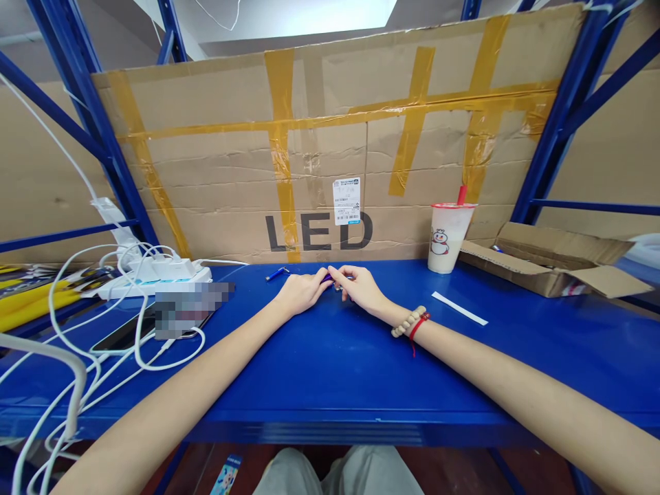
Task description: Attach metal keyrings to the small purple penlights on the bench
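Both my hands meet at the middle of the blue shelf (330, 357), close to the cardboard back wall. My left hand (302, 291) has its fingers curled and pinches a small dark-blue pen-like object (326, 278). My right hand (359, 286) pinches the same object from the other side, and something small and pale shows between its fingers. A bead bracelet with a red cord (411, 322) sits on my right wrist. A second small blue pen-like piece (277, 273) lies on the shelf just left of my hands.
A drink cup with a red straw (449, 236) stands to the right, with an open cardboard box (546, 260) beyond it. A white paper strip (458, 308) lies near. At the left are a white power strip (155, 276), cables and a phone (128, 330). Taped cardboard (330, 151) closes the back.
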Available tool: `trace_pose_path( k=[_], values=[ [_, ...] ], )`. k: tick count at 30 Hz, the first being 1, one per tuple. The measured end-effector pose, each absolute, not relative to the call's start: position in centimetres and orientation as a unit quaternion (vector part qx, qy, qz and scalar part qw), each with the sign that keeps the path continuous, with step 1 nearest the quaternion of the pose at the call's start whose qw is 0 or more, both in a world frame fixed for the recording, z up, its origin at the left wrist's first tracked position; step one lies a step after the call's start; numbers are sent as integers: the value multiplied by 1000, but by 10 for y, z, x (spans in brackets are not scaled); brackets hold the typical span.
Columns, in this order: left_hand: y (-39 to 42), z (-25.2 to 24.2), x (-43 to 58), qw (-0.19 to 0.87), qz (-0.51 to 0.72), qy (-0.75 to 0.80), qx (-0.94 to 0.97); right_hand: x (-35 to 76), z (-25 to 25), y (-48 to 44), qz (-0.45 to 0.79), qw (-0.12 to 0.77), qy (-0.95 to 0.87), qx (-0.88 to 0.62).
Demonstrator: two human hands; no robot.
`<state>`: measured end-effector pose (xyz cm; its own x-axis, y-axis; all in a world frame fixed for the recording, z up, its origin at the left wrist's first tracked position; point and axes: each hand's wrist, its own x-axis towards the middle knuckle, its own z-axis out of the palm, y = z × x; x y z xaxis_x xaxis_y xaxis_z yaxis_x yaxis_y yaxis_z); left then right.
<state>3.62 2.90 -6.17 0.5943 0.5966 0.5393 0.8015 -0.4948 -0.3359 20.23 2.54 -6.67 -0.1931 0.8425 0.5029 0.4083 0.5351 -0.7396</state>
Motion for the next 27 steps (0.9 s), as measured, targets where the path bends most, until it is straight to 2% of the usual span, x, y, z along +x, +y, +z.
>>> trace_pose_path(
  k=[6,27],
  values=[
    [29,-60,38,284,-170,-430,-840,203,-66,26,226,498,-719,-430],
    [29,-57,36,225,-120,-437,-863,206,-67,30,254,492,-751,-360]
  ],
)
